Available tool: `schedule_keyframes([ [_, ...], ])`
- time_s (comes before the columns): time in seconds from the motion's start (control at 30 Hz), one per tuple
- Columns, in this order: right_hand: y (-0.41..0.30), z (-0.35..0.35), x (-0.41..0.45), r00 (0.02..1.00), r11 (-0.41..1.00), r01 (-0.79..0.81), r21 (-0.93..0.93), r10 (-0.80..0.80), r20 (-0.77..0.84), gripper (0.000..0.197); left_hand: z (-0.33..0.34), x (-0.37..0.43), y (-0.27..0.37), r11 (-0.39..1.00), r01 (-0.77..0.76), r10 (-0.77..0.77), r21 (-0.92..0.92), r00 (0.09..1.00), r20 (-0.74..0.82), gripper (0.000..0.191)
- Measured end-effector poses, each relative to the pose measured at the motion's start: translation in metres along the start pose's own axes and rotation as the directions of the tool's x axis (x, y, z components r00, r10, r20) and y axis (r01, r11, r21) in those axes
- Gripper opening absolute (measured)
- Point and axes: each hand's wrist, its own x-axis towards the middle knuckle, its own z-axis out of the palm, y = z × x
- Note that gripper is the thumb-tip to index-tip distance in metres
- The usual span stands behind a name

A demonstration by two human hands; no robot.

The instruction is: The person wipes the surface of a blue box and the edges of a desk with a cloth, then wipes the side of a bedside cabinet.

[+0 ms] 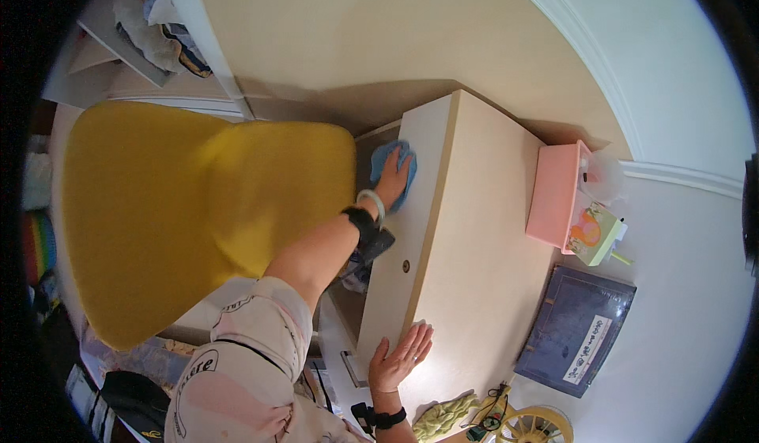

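Observation:
A blue cloth [379, 161] is bunched under my left hand [394, 179], which presses it against the white front panel [379, 306] of a desk, near the panel's lower edge. A pale bangle and a black strap circle that wrist. My right hand [398, 360] lies palm down at the front edge of the light wood desktop [486, 206], fingers spread, holding nothing. It too has a black strap at the wrist. Between the hands, a round lock [406, 266] sits in the panel. The space under the panel is partly hidden by my left forearm.
A yellow chair [195, 206] stands close to the desk front. Along the desk's back are a pink bin [551, 197], a dark blue box [575, 324] with a label, a yellow fan [533, 425], a cable [492, 410] and a green cloth [445, 416]. Shelves [121, 52] hold folded fabric.

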Motion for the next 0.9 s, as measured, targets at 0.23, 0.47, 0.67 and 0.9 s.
schedule_keyframes([
  [0.23,-0.015,-0.004,-0.016,1.000,1.000,-0.013,-0.004,0.013,-0.016,0.065,-0.025,-0.155,-0.067,0.990,0.137,-0.140,0.041,0.984,0.106,0.060],
  [0.47,-0.019,-0.007,-0.028,1.000,1.000,0.007,0.014,-0.007,-0.025,0.063,-0.042,-0.295,-0.145,0.936,0.269,-0.325,0.228,0.909,0.261,0.068],
  [0.67,-0.018,-0.015,-0.039,0.998,1.000,0.001,0.021,0.000,-0.060,0.061,-0.038,-0.291,-0.148,0.908,0.413,-0.381,-0.066,0.881,0.281,0.072],
  [0.9,-0.008,-0.019,-0.054,0.998,0.998,-0.015,0.065,0.019,-0.067,0.061,-0.044,-0.192,0.011,0.966,0.256,-0.230,-0.041,0.918,0.324,0.072],
])
